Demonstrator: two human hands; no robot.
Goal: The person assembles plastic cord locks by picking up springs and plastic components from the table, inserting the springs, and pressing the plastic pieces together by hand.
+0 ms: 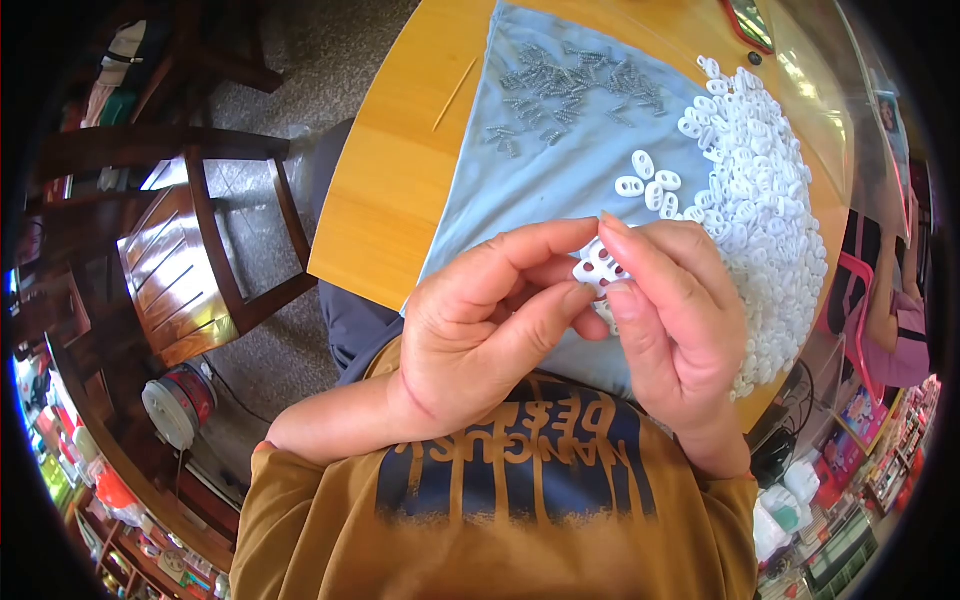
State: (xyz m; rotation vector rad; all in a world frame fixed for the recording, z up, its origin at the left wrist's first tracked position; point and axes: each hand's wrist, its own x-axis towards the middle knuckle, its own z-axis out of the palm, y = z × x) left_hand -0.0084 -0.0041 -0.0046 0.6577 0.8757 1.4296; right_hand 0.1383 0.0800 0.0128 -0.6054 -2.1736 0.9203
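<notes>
In front of my chest, both hands are closed around small white plastic pieces with holes (pixel 598 268). The thumb and fingers of my left hand (pixel 490 320) pinch them from the left. From the right, my right hand (pixel 690 315) grips them between thumb and fingertips. How many pieces are held is partly hidden by the fingers. Just beyond the hands, several loose white oval pieces (pixel 654 190) lie on a light blue cloth (pixel 560 190). A large heap of similar white pieces (pixel 765 200) is to the right. Small metal springs (pixel 565 85) are scattered farther back on the cloth.
The cloth covers part of a yellow wooden table (pixel 390 170), where a thin wooden stick (pixel 455 95) lies. A wooden chair (pixel 180 260) stands to the left, with a round appliance (pixel 178 408) on the floor. Another person's arm (pixel 882 300) shows at the far right.
</notes>
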